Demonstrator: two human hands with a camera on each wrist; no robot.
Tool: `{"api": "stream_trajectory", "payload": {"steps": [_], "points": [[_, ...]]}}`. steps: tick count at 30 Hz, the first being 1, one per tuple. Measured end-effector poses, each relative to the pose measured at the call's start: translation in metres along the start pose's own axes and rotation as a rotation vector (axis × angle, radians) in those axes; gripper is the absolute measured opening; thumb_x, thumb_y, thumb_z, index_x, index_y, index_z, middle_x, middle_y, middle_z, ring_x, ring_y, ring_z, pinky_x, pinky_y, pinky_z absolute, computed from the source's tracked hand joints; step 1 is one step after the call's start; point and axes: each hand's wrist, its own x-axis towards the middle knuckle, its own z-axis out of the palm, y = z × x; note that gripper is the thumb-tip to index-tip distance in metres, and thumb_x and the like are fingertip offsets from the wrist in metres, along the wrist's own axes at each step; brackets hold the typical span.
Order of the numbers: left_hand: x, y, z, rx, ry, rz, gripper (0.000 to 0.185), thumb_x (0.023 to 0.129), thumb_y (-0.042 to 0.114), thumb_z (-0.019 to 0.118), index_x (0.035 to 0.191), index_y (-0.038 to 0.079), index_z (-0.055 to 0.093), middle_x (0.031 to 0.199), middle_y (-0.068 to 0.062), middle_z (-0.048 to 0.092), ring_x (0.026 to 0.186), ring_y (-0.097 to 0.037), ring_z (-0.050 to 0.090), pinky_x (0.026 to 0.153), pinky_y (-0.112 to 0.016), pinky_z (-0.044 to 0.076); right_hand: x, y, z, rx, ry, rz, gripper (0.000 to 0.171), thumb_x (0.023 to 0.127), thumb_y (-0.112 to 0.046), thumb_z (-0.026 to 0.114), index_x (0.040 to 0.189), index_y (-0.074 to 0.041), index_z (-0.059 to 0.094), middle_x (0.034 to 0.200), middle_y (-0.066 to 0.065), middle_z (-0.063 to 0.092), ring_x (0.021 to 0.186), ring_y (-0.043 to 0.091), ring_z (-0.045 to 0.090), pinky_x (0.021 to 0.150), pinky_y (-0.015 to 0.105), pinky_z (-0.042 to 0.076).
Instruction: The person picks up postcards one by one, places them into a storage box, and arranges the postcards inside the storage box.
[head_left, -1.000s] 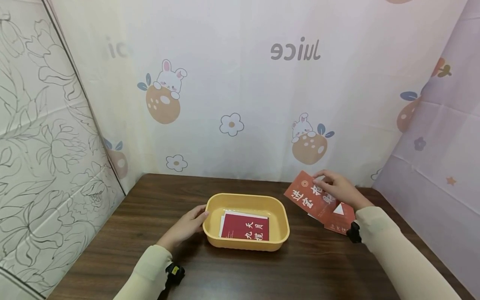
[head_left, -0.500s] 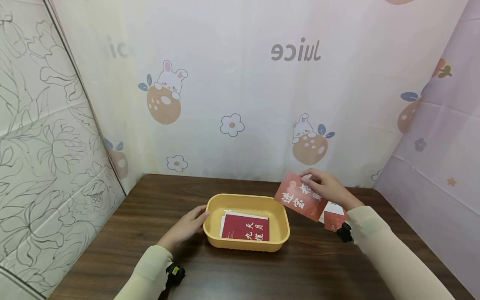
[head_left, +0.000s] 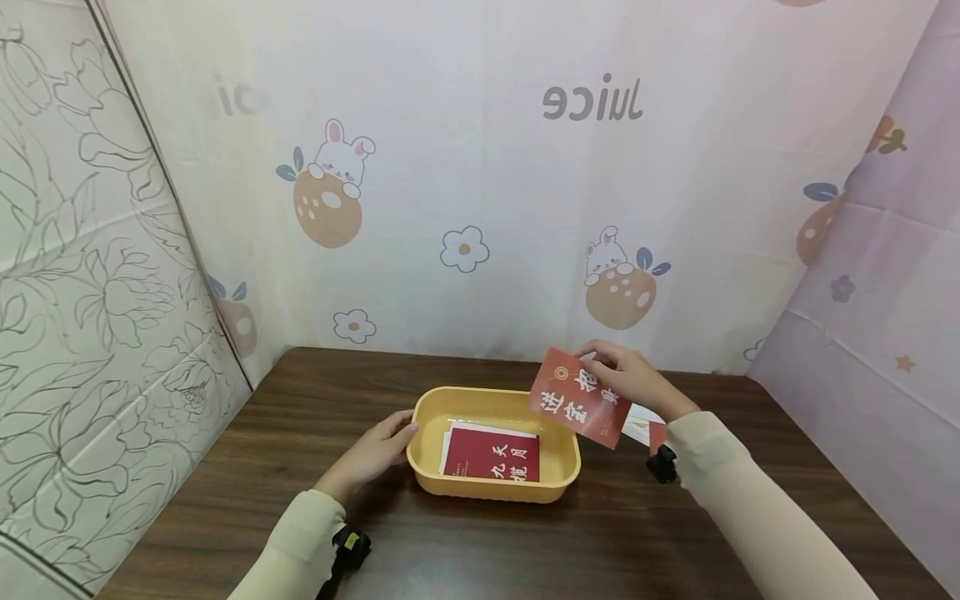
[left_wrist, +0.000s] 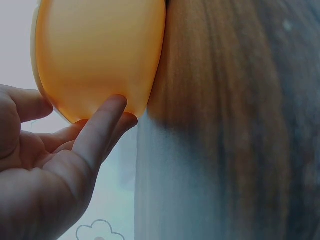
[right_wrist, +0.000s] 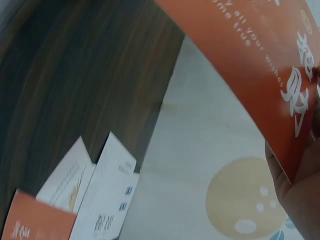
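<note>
— Hands frame a yellow plastic tray [head_left: 558, 487] on the dark wooden table [head_left: 465, 550]. What is each one doing?

— The person's left hand [head_left: 372, 454] lies flat against the tray's left wall; the left wrist view shows its fingers [left_wrist: 100, 132] straight and pressed to the outer side, gripping nothing. That contact looks meant to steady the tray where it sits.

— And the other?

— The right hand [head_left: 628, 377] pinches an orange-red envelope [head_left: 576, 398] with white Chinese characters by its far upper edge, thumb and fingers closed on the paper. The envelope hangs tilted in the air, its lower left corner over the tray's right rim, clear of the table.

— Why held that way?

— Gripped at one edge, the envelope's face stays open to view and its free end points down toward the tray. That is a judgement from its tilt.

— What is in the tray?

— A dark red envelope [head_left: 491, 457] lies flat on the bottom, on top of a white sheet whose edge shows at its far side.

— Anything else within reach?

— Just right of the tray, partly hidden behind the held envelope and the cream sleeve [head_left: 750, 500], a small pile of cards [head_left: 641, 425] rests on the table. The right wrist view shows white cards [right_wrist: 102, 200] there, overlapping, and an orange one [right_wrist: 35, 220] at the near end. A printed curtain [head_left: 480, 167] with rabbits backs the scene.
</note>
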Motion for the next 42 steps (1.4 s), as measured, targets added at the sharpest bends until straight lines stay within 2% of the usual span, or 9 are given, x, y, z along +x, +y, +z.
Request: {"api": "stream_trajectory", "payload": {"steps": [6, 13, 20, 26, 35, 42], "points": [[0.0, 0.001, 0.0, 0.001, -0.004, 0.003, 0.048, 0.109, 0.022, 0.046, 0.149, -0.005, 0.038, 0.142, -0.026, 0.049, 0.125, -0.036, 0.055, 0.094, -0.045, 0.054, 0.007, -0.008, 0.012, 0.026, -0.018, -0.038, 0.023, 0.103, -0.024, 0.058, 0.123, -0.019, 0.067, 0.095, 0.007, 0.07, 0.073, 0.023, 0.065, 0.058, 0.035, 0.058], [0.0, 0.001, 0.001, 0.007, 0.002, 0.003, 0.048, 0.109, 0.022, 0.046, 0.149, -0.004, 0.039, 0.142, -0.026, 0.049, 0.125, -0.036, 0.055, 0.094, -0.045, 0.054, 0.013, -0.014, 0.023, 0.015, -0.047, -0.112, 0.025, 0.104, -0.023, 0.057, 0.125, -0.015, 0.068, 0.095, 0.003, 0.071, 0.077, 0.019, 0.065, 0.065, 0.032, 0.057], [-0.001, 0.001, 0.001, 0.01, -0.005, 0.007, 0.048, 0.11, 0.021, 0.045, 0.148, -0.006, 0.038, 0.142, -0.026, 0.049, 0.125, -0.037, 0.055, 0.095, -0.045, 0.054, 0.021, -0.02, 0.031, 0.012, -0.083, -0.084, 0.024, 0.103, -0.025, 0.058, 0.124, -0.018, 0.069, 0.098, 0.002, 0.07, 0.08, 0.019, 0.065, 0.068, 0.032, 0.058], [-0.001, 0.002, 0.001, 0.022, 0.013, -0.009, 0.048, 0.109, 0.022, 0.046, 0.148, -0.004, 0.04, 0.142, -0.025, 0.05, 0.125, -0.036, 0.055, 0.094, -0.046, 0.054, 0.026, -0.032, 0.038, -0.012, -0.121, -0.095, 0.023, 0.103, -0.026, 0.058, 0.123, -0.023, 0.07, 0.105, 0.002, 0.069, 0.086, 0.02, 0.063, 0.072, 0.033, 0.056], [-0.002, 0.003, 0.001, 0.016, 0.012, -0.017, 0.048, 0.109, 0.022, 0.046, 0.149, -0.003, 0.039, 0.143, -0.025, 0.049, 0.126, -0.037, 0.054, 0.094, -0.046, 0.054, 0.034, -0.044, 0.049, 0.001, -0.196, -0.104, 0.023, 0.103, -0.026, 0.058, 0.123, -0.024, 0.07, 0.113, 0.0, 0.067, 0.093, 0.02, 0.062, 0.08, 0.034, 0.055], [0.0, 0.001, 0.0, 0.017, 0.011, -0.017, 0.048, 0.109, 0.024, 0.047, 0.149, -0.003, 0.04, 0.142, -0.024, 0.05, 0.125, -0.036, 0.055, 0.094, -0.046, 0.054, 0.041, -0.053, 0.057, -0.007, -0.262, -0.133, 0.022, 0.103, -0.024, 0.058, 0.121, -0.022, 0.071, 0.11, 0.0, 0.068, 0.094, 0.02, 0.061, 0.083, 0.036, 0.054]]}}
